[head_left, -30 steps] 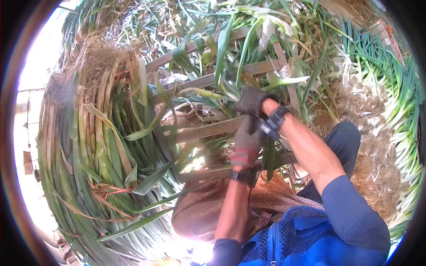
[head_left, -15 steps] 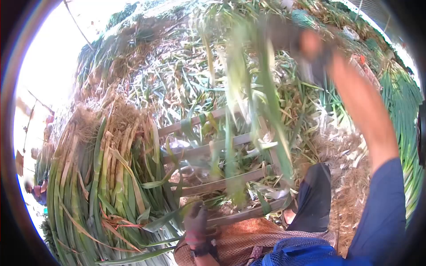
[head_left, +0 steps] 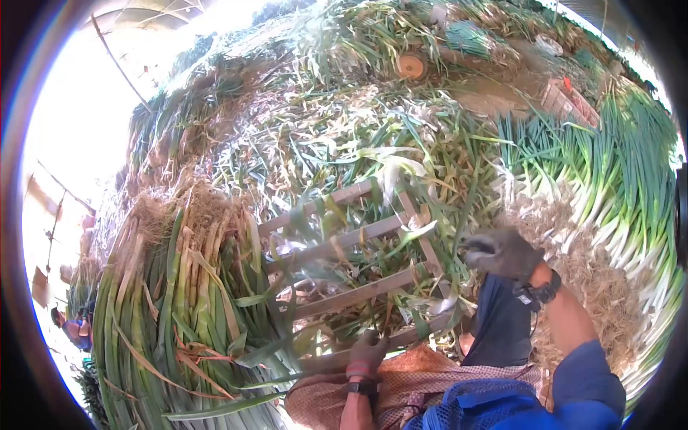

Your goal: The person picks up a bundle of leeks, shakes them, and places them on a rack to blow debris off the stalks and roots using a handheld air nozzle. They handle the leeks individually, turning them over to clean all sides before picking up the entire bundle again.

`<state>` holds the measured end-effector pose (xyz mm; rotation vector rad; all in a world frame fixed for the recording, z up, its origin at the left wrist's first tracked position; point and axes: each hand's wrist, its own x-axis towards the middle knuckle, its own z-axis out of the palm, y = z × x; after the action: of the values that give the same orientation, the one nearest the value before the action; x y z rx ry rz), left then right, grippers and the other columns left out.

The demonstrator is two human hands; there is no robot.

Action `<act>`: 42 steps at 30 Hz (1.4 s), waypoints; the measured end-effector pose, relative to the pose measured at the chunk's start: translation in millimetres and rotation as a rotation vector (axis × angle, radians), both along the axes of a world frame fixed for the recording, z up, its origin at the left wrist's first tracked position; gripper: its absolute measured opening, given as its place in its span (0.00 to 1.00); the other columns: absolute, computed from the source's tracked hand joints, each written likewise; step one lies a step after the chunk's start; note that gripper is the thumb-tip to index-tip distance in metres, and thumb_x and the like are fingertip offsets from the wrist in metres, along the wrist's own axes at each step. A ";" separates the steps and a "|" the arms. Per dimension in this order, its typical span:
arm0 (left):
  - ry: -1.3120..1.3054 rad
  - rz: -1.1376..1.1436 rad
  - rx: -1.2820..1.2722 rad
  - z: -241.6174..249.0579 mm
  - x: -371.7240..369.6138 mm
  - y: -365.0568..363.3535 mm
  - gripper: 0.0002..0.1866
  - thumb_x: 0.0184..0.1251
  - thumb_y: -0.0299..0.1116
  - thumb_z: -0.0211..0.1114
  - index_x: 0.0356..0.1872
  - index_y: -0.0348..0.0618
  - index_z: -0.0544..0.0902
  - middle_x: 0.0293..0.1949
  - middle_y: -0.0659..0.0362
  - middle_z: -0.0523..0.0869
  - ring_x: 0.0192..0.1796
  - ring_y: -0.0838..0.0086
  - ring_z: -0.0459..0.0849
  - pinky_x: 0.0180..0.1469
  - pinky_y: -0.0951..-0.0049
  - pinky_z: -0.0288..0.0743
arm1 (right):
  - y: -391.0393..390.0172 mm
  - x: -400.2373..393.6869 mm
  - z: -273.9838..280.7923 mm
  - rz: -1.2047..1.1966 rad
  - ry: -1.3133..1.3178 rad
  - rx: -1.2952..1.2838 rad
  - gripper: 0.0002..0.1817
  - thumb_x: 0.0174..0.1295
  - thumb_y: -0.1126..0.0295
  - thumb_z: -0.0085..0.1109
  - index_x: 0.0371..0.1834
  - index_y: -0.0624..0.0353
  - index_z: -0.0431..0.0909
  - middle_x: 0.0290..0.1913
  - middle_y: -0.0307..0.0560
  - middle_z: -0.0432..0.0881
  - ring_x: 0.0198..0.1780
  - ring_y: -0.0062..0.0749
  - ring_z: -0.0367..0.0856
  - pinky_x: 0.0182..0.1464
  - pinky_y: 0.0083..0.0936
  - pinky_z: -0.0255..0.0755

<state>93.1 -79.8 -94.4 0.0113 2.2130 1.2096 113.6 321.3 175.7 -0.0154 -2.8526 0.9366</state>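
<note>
My left hand (head_left: 368, 351), in a dark glove, is low in the centre by the near bar of a slatted frame (head_left: 351, 295). Its fingers look curled closed; what they hold, if anything, is hidden. My right hand (head_left: 503, 253), gloved with a black watch at the wrist, hovers above my dark trouser leg (head_left: 494, 315). Its fingers are bent, with a gap at the thumb, and no leaf shows in them. Left of the frame lies a thick pile of untrimmed leeks or large green onions (head_left: 183, 301), roots pointing away. Loose stripped leaves (head_left: 337, 154) cover the ground beyond the frame.
Cleaned green onions (head_left: 609, 172) with white stems and roots are heaped along the right side. A crate (head_left: 570, 104) and a round orange disc (head_left: 411, 67) are farther back. Another person (head_left: 77, 328) is at the far left edge.
My right hand has come down and back from the upper right, and the leaves streaming beside it are gone. My left hand has shifted right along the near bar.
</note>
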 end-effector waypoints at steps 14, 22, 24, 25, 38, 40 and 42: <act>0.003 0.373 0.041 193.8 3.6 14.1 0.18 0.76 0.26 0.68 0.64 0.33 0.84 0.55 0.52 0.91 0.55 0.71 0.88 0.58 0.71 0.82 | 82.0 327.5 -330.8 -0.392 -0.694 0.042 0.27 0.67 0.44 0.61 0.44 0.61 0.89 0.42 0.59 0.91 0.47 0.54 0.90 0.54 0.42 0.82; 0.449 0.533 -0.269 187.6 19.6 -117.5 0.18 0.80 0.30 0.63 0.65 0.34 0.83 0.59 0.54 0.89 0.57 0.67 0.86 0.63 0.67 0.80 | 34.8 356.0 -410.8 0.010 -0.754 0.071 0.17 0.76 0.57 0.54 0.60 0.46 0.86 0.57 0.57 0.87 0.60 0.55 0.84 0.62 0.45 0.77; 0.539 0.300 -0.534 169.6 40.5 -144.5 0.19 0.82 0.33 0.59 0.65 0.32 0.82 0.61 0.51 0.87 0.58 0.64 0.86 0.63 0.64 0.79 | 31.9 322.3 -393.4 -0.485 -0.980 -0.227 0.18 0.75 0.55 0.57 0.59 0.49 0.86 0.54 0.60 0.87 0.58 0.55 0.85 0.62 0.46 0.78; 0.625 0.076 -0.700 164.5 51.6 -158.5 0.20 0.83 0.34 0.56 0.66 0.30 0.80 0.62 0.48 0.86 0.59 0.62 0.86 0.65 0.62 0.79 | 33.1 339.6 -434.1 -0.415 -0.766 -0.209 0.24 0.71 0.46 0.60 0.56 0.55 0.86 0.53 0.62 0.88 0.57 0.57 0.85 0.61 0.47 0.77; 0.174 0.426 -0.368 167.8 65.2 -152.3 0.23 0.81 0.43 0.54 0.64 0.36 0.81 0.62 0.49 0.85 0.60 0.62 0.84 0.65 0.59 0.78 | 69.7 306.4 -513.9 -0.339 -0.645 0.396 0.26 0.75 0.53 0.56 0.70 0.53 0.77 0.57 0.65 0.83 0.63 0.57 0.80 0.66 0.48 0.74; 0.280 0.393 -0.445 164.8 73.2 -154.6 0.21 0.80 0.42 0.55 0.62 0.37 0.83 0.60 0.50 0.86 0.59 0.64 0.84 0.64 0.60 0.78 | 72.4 307.4 -578.9 -0.322 -0.579 0.570 0.21 0.79 0.54 0.51 0.67 0.50 0.82 0.50 0.60 0.85 0.58 0.56 0.83 0.62 0.49 0.77; 0.370 0.377 -0.506 162.2 76.7 -160.1 0.20 0.80 0.41 0.57 0.59 0.38 0.84 0.58 0.51 0.87 0.57 0.66 0.85 0.62 0.61 0.79 | 82.5 268.3 -529.1 -0.587 -0.779 -0.124 0.17 0.76 0.57 0.55 0.47 0.54 0.90 0.33 0.53 0.89 0.42 0.47 0.90 0.46 0.45 0.81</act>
<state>169.8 -239.9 67.8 -0.4354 2.8901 0.8388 382.0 403.9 -353.3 -1.4253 -3.0582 1.1247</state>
